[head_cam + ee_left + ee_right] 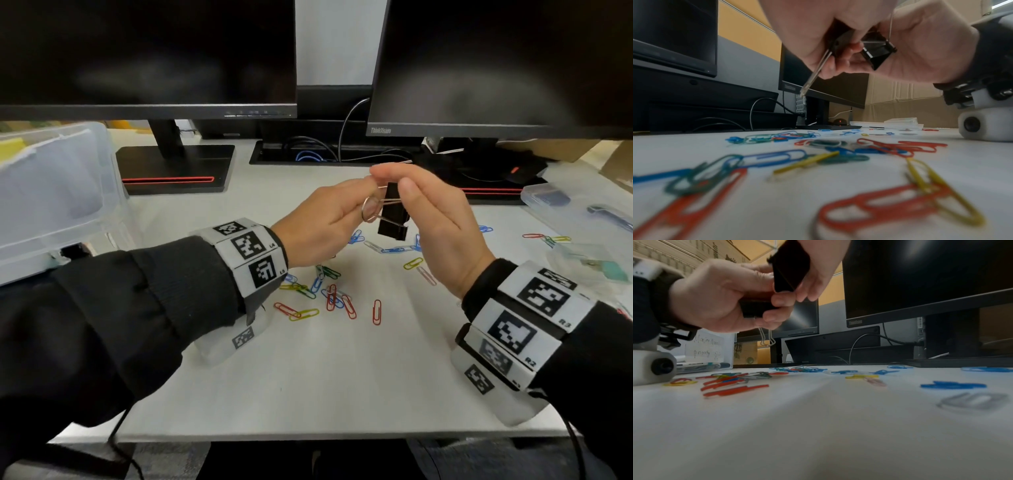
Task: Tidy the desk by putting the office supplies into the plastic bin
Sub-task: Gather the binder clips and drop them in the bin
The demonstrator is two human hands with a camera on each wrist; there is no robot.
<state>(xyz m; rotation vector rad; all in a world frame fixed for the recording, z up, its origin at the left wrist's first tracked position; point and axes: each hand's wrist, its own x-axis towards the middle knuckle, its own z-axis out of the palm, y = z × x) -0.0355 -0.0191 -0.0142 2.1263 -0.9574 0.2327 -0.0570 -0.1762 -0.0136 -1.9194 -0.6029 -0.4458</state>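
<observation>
Above the middle of the white desk (308,377), both hands meet, each holding a black binder clip. My left hand (335,209) (725,296) curls round one binder clip (754,308), whose wire handles (370,209) stick out. My right hand (428,212) (920,48) pinches the other binder clip (394,219) (877,52) from above. Several coloured paper clips (329,298) lie scattered on the desk under and around the hands. The clear plastic bin (51,192) stands at the far left, with pens showing in it in the right wrist view.
Two dark monitors (147,51) (496,61) on stands (174,168) line the back, with a cable tray (325,154) between them. Small clear boxes (544,198) and more paper clips (548,238) lie at the right. A mouse (517,171) sits by the right stand.
</observation>
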